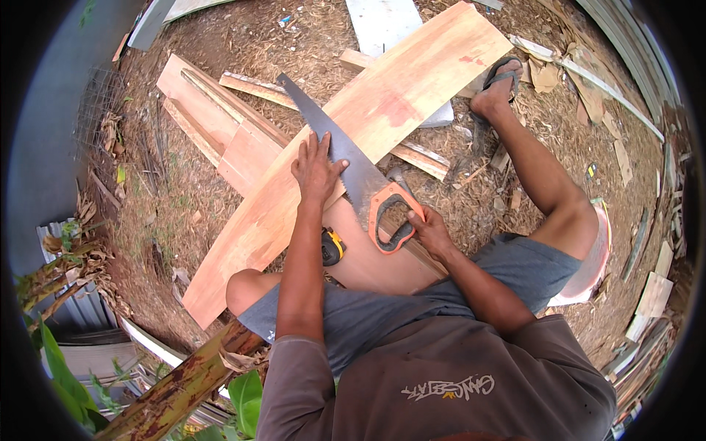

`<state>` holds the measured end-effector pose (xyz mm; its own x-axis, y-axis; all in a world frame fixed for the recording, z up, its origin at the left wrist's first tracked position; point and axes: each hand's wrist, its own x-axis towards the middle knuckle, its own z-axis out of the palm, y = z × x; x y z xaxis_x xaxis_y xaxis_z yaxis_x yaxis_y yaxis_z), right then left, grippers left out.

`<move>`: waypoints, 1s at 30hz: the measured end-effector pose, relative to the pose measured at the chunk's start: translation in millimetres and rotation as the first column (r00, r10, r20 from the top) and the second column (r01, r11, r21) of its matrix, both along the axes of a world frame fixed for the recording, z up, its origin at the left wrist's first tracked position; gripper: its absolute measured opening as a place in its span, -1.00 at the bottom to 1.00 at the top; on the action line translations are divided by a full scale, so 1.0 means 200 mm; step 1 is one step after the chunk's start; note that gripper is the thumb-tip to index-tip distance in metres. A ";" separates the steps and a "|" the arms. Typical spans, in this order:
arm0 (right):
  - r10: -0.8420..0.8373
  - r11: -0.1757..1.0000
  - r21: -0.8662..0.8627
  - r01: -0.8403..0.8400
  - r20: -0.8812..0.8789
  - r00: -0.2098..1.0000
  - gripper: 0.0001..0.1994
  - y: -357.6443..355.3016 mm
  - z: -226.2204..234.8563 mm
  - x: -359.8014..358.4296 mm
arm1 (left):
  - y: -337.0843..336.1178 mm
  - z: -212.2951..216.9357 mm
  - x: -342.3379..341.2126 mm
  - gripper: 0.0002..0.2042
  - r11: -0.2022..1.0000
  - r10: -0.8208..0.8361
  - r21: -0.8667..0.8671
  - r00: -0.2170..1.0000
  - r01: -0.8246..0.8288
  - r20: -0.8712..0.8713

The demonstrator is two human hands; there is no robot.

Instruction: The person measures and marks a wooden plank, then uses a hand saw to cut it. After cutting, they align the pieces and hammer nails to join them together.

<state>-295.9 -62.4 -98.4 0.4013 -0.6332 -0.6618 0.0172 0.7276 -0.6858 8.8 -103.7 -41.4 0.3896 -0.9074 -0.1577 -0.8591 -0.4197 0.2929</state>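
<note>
A handsaw with an orange-and-black handle (376, 213) is in my right hand (434, 234), whose fingers close on the handle's near side. Its grey blade (351, 158) slants away to the far left across a long, pale wooden plank (272, 209). My left hand (318, 170) lies on the plank with fingers stretched out, the fingertips and thumb at the blade. Beneath the plank, another broad board (368, 253) runs crosswise toward my lap. A black-and-yellow tape measure (332, 247) sits beside my left forearm.
Narrow wood strips (213, 95) rest on the crosswise boards at the far left. A white slab (382, 26) lies under the plank's far part. My sandalled foot (500, 87) is beside the plank's far right end. A banana-like stem (176, 382) rises at the lower left.
</note>
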 end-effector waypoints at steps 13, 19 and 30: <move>0.040 0.997 -0.058 -0.042 -0.041 0.998 -0.69 -0.01 0.03 0.00 | -0.01 0.00 -0.01 -0.16 0.999 0.013 0.034 1.000 -0.014 0.025; 0.049 0.997 -0.050 -0.051 -0.034 0.998 -0.68 -0.02 0.03 0.00 | 0.00 0.00 -0.01 -0.15 1.000 0.015 0.011 1.000 -0.015 0.013; -0.202 0.978 0.008 0.206 -0.177 0.963 -0.72 -0.14 0.12 -0.09 | -0.06 0.11 -0.03 -0.12 0.990 0.047 0.130 0.999 -0.047 0.003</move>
<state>-314.1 -90.1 -73.8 0.1422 -0.6709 -0.7278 0.0488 0.7391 -0.6718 2.7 -115.5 -19.3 0.4311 -0.8600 -0.2730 -0.8374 -0.4940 0.2338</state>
